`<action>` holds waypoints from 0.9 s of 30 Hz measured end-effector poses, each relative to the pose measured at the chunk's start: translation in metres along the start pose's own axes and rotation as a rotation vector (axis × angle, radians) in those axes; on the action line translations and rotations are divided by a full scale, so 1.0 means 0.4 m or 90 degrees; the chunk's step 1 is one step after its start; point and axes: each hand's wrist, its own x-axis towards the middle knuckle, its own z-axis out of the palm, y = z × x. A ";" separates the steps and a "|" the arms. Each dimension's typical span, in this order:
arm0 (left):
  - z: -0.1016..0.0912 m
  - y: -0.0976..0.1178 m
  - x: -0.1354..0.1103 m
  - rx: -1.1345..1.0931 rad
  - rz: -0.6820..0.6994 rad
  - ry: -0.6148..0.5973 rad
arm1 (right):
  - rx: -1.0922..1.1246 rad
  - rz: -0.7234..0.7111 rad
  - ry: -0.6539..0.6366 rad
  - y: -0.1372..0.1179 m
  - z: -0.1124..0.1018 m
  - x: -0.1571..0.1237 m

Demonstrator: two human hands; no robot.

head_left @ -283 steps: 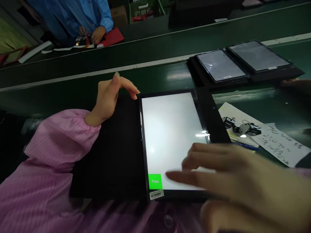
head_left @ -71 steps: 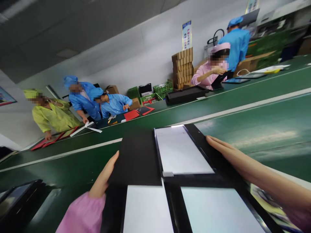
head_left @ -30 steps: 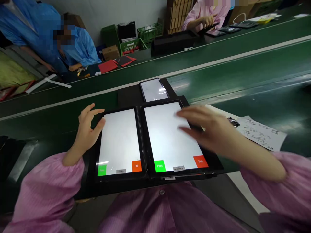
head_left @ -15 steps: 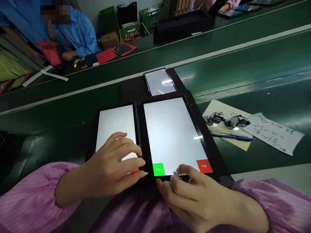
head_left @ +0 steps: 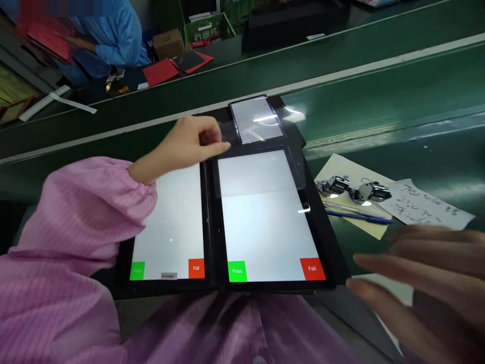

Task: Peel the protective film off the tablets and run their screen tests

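My left hand [head_left: 189, 142] is above the top edges of two tablets, fingers curled toward the thumb. It pinches what looks like a clear film [head_left: 259, 177], seen as a faint band across the upper part of the right tablet [head_left: 269, 232]. My right hand [head_left: 424, 278], smeared by motion, is off to the right of that tablet, its fingers apart and no held thing visible. White screens with green Pass and red Fail boxes show on the right tablet and the left tablet [head_left: 172, 222]. A barcode label [head_left: 168, 276] is at the left tablet's bottom edge.
Behind is a smaller lit tablet [head_left: 257, 119] on a dark mat. To the right, two metal tally counters [head_left: 369, 192] and a blue pen [head_left: 359, 217] lie on papers. Across the green bench, a person in blue [head_left: 121, 35] holds a red item [head_left: 45, 38].
My left hand has gone up from the tablets' lower edge to their top. My right hand has moved away rightward. The barcode label formerly at the right tablet's bottom no longer shows there.
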 end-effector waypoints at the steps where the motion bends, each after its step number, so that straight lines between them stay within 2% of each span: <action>1: -0.001 -0.025 0.011 -0.008 -0.043 0.017 | -0.003 -0.029 -0.002 0.007 -0.001 -0.026; 3: 0.006 -0.057 0.014 -0.020 -0.087 0.024 | 0.002 -0.060 -0.026 0.017 0.017 -0.075; 5: 0.019 -0.064 0.003 -0.023 -0.105 0.031 | 0.014 -0.026 -0.012 0.019 0.055 -0.119; 8: 0.033 -0.044 -0.014 -0.043 -0.112 0.063 | 0.039 0.053 0.086 0.011 0.116 -0.168; 11: 0.030 -0.015 -0.019 -0.045 -0.116 0.038 | 0.073 0.089 0.170 0.001 0.154 -0.191; 14: 0.022 0.011 -0.016 -0.029 -0.158 -0.022 | 0.091 0.113 0.207 -0.004 0.167 -0.197; 17: 0.018 0.036 -0.006 -0.072 -0.204 -0.036 | 0.103 0.123 0.222 -0.004 0.170 -0.199; 21: 0.022 0.056 0.012 -0.147 -0.169 -0.086 | 0.114 0.135 0.233 -0.005 0.178 -0.204; 23: 0.023 0.054 0.019 -0.087 -0.166 -0.073 | 0.119 0.144 0.240 -0.005 0.182 -0.206; 25: 0.022 0.047 0.021 -0.041 -0.196 -0.041 | 0.123 0.149 0.239 -0.006 0.184 -0.206; 27: 0.020 0.042 0.019 -0.012 -0.227 -0.040 | 0.121 0.146 0.236 -0.007 0.184 -0.204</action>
